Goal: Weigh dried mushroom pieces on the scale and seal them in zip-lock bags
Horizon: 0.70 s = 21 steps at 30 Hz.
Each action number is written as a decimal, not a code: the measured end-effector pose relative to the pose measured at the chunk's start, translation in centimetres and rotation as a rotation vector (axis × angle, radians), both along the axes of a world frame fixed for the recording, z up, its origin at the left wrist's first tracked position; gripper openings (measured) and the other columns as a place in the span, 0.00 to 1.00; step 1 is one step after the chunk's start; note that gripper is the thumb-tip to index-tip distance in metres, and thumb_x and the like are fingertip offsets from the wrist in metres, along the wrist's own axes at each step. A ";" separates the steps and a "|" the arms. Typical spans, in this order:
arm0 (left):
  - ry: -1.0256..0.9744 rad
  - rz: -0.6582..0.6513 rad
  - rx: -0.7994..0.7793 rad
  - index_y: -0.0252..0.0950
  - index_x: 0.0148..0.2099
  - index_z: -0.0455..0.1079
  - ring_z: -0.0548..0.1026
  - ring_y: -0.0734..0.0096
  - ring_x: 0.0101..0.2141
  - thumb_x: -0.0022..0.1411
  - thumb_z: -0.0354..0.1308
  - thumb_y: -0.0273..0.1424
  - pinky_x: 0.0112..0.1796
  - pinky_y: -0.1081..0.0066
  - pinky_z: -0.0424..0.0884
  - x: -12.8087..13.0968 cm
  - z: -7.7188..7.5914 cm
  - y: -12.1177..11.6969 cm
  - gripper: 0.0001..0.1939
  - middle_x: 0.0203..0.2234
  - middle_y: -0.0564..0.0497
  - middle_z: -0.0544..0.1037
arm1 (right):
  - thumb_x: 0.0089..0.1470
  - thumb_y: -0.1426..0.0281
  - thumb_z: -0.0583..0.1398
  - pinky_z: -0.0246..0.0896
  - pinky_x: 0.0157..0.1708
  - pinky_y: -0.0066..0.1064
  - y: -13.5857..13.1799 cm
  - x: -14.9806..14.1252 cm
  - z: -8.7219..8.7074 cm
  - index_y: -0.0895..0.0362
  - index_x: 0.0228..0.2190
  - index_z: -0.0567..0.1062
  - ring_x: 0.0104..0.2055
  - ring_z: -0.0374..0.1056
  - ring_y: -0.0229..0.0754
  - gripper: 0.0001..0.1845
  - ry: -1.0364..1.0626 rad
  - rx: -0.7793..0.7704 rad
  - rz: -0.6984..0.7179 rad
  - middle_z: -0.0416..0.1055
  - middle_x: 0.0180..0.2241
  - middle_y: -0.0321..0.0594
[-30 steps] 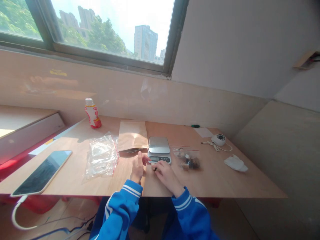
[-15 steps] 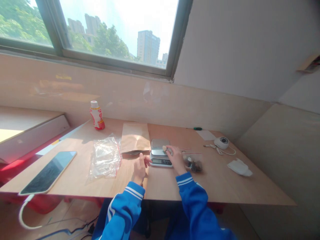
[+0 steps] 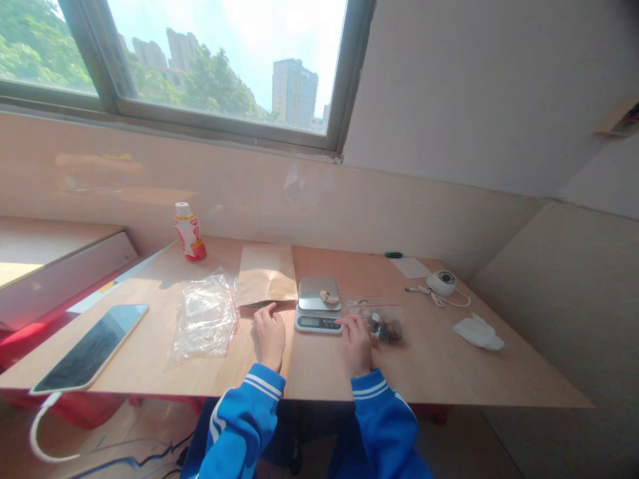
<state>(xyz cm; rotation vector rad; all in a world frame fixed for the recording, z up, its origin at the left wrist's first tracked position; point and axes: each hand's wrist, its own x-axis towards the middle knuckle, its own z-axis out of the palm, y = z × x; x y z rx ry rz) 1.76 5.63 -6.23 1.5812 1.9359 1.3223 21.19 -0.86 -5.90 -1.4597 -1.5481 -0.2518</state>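
Head view: small pale piece (image 3: pixel 329 299) lying on the digital scale (image 3: pixel 308 291), right of its centre. Right hand (image 3: pixel 357 342) shows nothing held, fingers part-bent, tips at the scale's front right corner, beside the clear bag (image 3: pixel 363 311) of dark pieces (image 3: pixel 387 328). Left hand (image 3: pixel 270 336) palm down, fingers loosely extended at the mouth of the brown paper bag (image 3: pixel 267 274); cannot tell whether it pinches the edge.

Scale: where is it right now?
In the head view, the scale sits near the table's middle, just right of the paper bag, with the right hand at its front right corner.
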 end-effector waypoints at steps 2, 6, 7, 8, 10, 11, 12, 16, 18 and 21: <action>0.119 0.041 0.035 0.27 0.50 0.67 0.66 0.51 0.51 0.58 0.44 0.26 0.54 0.52 0.60 0.4 -0.6 0.3 0.19 0.46 0.35 0.68 | 0.55 0.78 0.50 0.58 0.39 0.36 0.2 -0.1 0.0 0.54 0.28 0.75 0.36 0.64 0.43 0.16 0.010 0.007 0.010 0.69 0.31 0.40; 0.236 -0.059 0.097 0.26 0.51 0.66 0.66 0.49 0.51 0.57 0.43 0.21 0.54 0.49 0.59 0.3 -1.3 1.3 0.21 0.45 0.34 0.70 | 0.54 0.78 0.50 0.59 0.38 0.35 0.5 0.1 -0.2 0.54 0.26 0.75 0.35 0.64 0.43 0.16 0.040 0.036 0.003 0.68 0.30 0.39; 0.232 -0.091 0.103 0.26 0.52 0.66 0.66 0.50 0.51 0.56 0.42 0.20 0.54 0.50 0.60 0.1 -1.2 1.6 0.22 0.45 0.34 0.71 | 0.54 0.78 0.50 0.59 0.38 0.35 0.5 0.1 -0.2 0.54 0.25 0.75 0.35 0.64 0.43 0.16 0.049 0.043 -0.003 0.68 0.29 0.39; 0.221 -0.114 0.107 0.27 0.54 0.65 0.67 0.51 0.51 0.56 0.41 0.19 0.53 0.51 0.62 -0.2 -1.1 1.8 0.24 0.46 0.35 0.71 | 0.54 0.78 0.50 0.59 0.38 0.35 0.5 0.2 -0.2 0.54 0.25 0.75 0.35 0.63 0.43 0.16 0.057 0.048 -0.010 0.68 0.29 0.39; 0.209 -0.150 0.107 0.27 0.57 0.62 0.67 0.53 0.52 0.56 0.40 0.19 0.50 0.56 0.66 -1.0 -0.4 2.3 0.27 0.51 0.35 0.68 | 0.54 0.77 0.50 0.59 0.38 0.35 0.6 0.2 -0.3 0.53 0.24 0.74 0.35 0.63 0.43 0.16 0.072 0.052 -0.017 0.68 0.29 0.39; 0.219 -0.163 0.099 0.27 0.58 0.61 0.67 0.53 0.52 0.56 0.39 0.19 0.48 0.58 0.68 -1.4 0.0 2.5 0.28 0.54 0.35 0.66 | 0.54 0.77 0.50 0.59 0.38 0.35 0.6 0.2 -0.3 0.53 0.24 0.74 0.35 0.63 0.43 0.16 0.077 0.049 -0.015 0.68 0.29 0.39; 0.243 -0.173 0.086 0.28 0.59 0.60 0.68 0.53 0.52 0.57 0.39 0.20 0.47 0.60 0.69 -1.7 0.5 2.6 0.28 0.56 0.35 0.63 | 0.54 0.77 0.50 0.59 0.38 0.35 0.6 0.3 -0.3 0.54 0.25 0.74 0.35 0.63 0.43 0.16 0.081 0.044 -0.009 0.68 0.29 0.39; 0.388 -0.137 -0.002 0.32 0.61 0.60 0.74 0.55 0.45 0.61 0.39 0.23 0.37 0.65 0.72 -2.5 2.4 2.6 0.27 0.60 0.35 0.58 | 0.54 0.78 0.50 0.59 0.37 0.35 0.6 0.3 -0.4 0.54 0.25 0.74 0.35 0.63 0.43 0.16 0.094 0.032 0.017 0.68 0.29 0.40; 0.455 -0.132 -0.080 0.33 0.59 0.63 0.76 0.57 0.40 0.63 0.40 0.26 0.34 0.66 0.71 -2.5 2.8 2.6 0.24 0.57 0.34 0.62 | 0.54 0.78 0.50 0.58 0.38 0.35 0.6 0.4 -0.4 0.54 0.24 0.74 0.34 0.63 0.43 0.15 0.099 0.034 0.012 0.68 0.29 0.40; 0.506 -0.175 -0.201 0.29 0.49 0.70 0.76 0.55 0.39 0.63 0.41 0.28 0.36 0.65 0.70 -2.3 2.7 2.8 0.19 0.45 0.32 0.72 | 0.54 0.78 0.51 0.58 0.38 0.35 0.6 0.4 -0.4 0.54 0.24 0.74 0.34 0.63 0.43 0.15 0.091 0.038 -0.009 0.67 0.29 0.39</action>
